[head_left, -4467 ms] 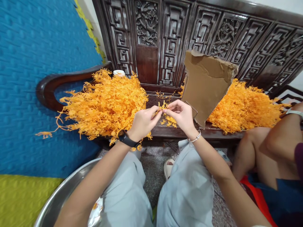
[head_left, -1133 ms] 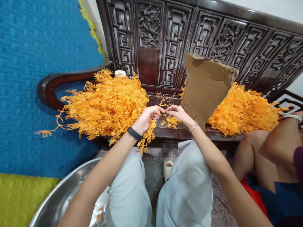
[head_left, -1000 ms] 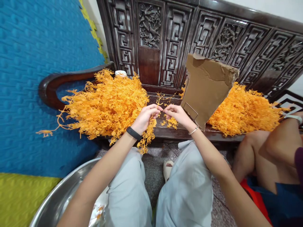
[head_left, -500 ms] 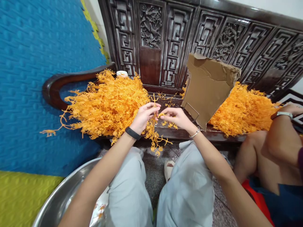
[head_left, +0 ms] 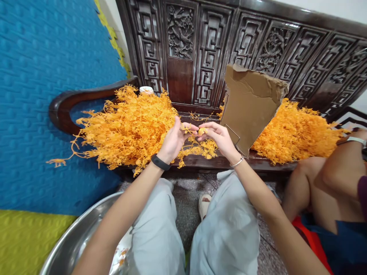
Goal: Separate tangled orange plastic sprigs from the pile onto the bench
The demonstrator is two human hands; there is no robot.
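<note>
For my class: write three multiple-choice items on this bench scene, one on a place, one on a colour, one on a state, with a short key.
1. Where does the cardboard sheet stand?
A. in the steel basin
B. on the bench, between the two orange heaps
C. on the floor

2. What colour is the band on the left hand?
A. black
B. red
C. white

3. What is the right hand doing?
A. lying flat and open
B. gripping the cardboard
C. pinching an orange sprig

Key: B, heaps lie on both sides of it; A, dark strap at the wrist; C, fingertips closed on the sprig.
</note>
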